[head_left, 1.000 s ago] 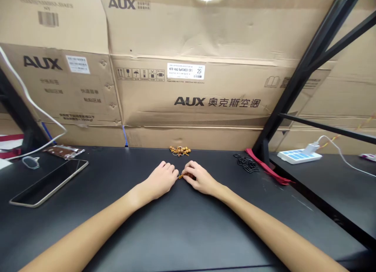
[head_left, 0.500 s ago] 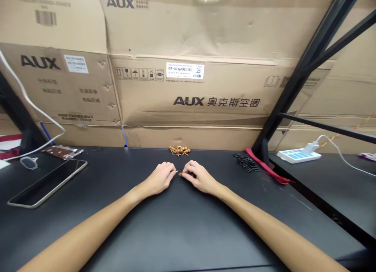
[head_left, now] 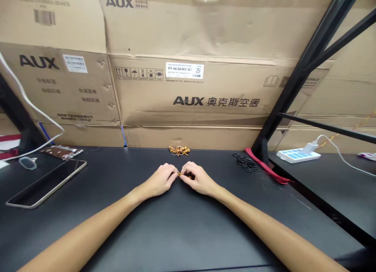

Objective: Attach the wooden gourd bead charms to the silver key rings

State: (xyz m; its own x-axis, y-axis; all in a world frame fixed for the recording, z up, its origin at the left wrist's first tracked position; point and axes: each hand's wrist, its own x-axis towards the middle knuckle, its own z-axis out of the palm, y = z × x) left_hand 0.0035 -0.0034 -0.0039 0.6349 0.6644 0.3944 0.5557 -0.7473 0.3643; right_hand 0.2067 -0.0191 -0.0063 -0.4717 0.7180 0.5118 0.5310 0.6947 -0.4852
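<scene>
My left hand [head_left: 161, 181] and my right hand [head_left: 197, 179] meet at the middle of the black table, fingertips pinched together. Between them is a tiny orange-brown bead piece [head_left: 178, 173], too small to make out in detail. The left fingertips hold a thin, bright end at it, and the right fingers hold the beads, with darker beads [head_left: 190, 177] partly hidden under that hand. Just beyond my hands lies a cluster of amber wooden beads [head_left: 179, 150] on a thin loop, touched by neither hand.
Black rubber rings [head_left: 245, 163] and a red ribbon [head_left: 266, 167] lie to the right. A tablet [head_left: 47, 183], a foil packet [head_left: 61, 152] and glasses [head_left: 28, 163] lie left. Cardboard boxes [head_left: 185, 88] stand behind the table; a black metal frame [head_left: 293, 80] rises right.
My hands have closed toward each other, and their fingertips now meet over the small bead piece. The view has shifted slightly.
</scene>
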